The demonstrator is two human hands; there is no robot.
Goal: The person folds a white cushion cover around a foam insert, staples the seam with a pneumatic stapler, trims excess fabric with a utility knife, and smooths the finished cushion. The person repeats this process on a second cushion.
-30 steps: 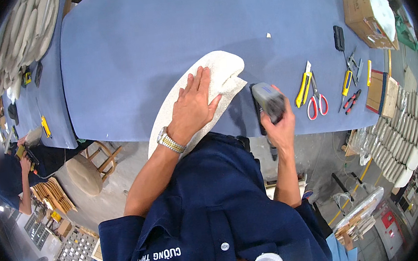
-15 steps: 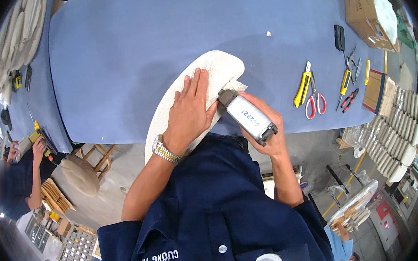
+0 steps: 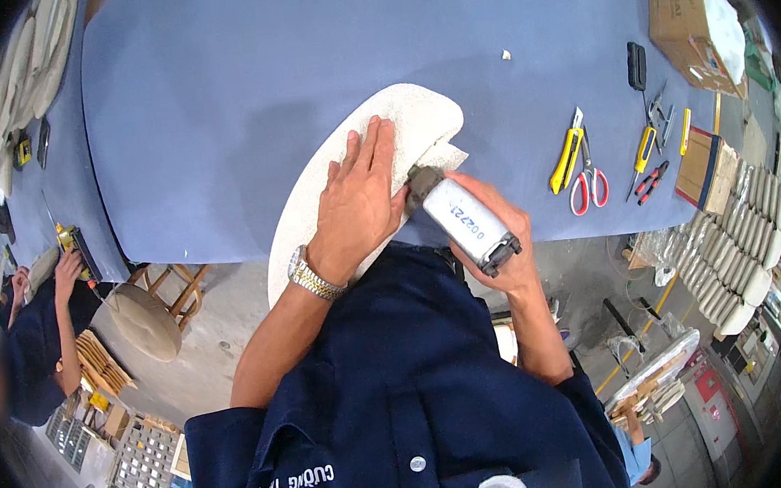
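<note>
A long white curved foam piece (image 3: 396,120) lies on the blue table (image 3: 240,81) and hangs over its near edge. My left hand (image 3: 361,200), with a metal watch at the wrist, presses flat on the piece, fingers spread. My right hand (image 3: 500,235) grips a white cylindrical power tool (image 3: 465,218). Its dark head touches the piece's right edge beside my left fingertips.
To the right on the table lie a yellow utility knife (image 3: 567,150), red-handled scissors (image 3: 587,183), several small hand tools (image 3: 650,155) and a cardboard box (image 3: 689,9). White shaped pieces are stacked at the far right (image 3: 731,263) and far left. Another person (image 3: 29,318) works at the left beside a round stool (image 3: 144,318).
My right hand has brought the tool from beside the table edge up to the foam piece and tipped its head onto the piece's edge. My left hand stays pressed on the piece.
</note>
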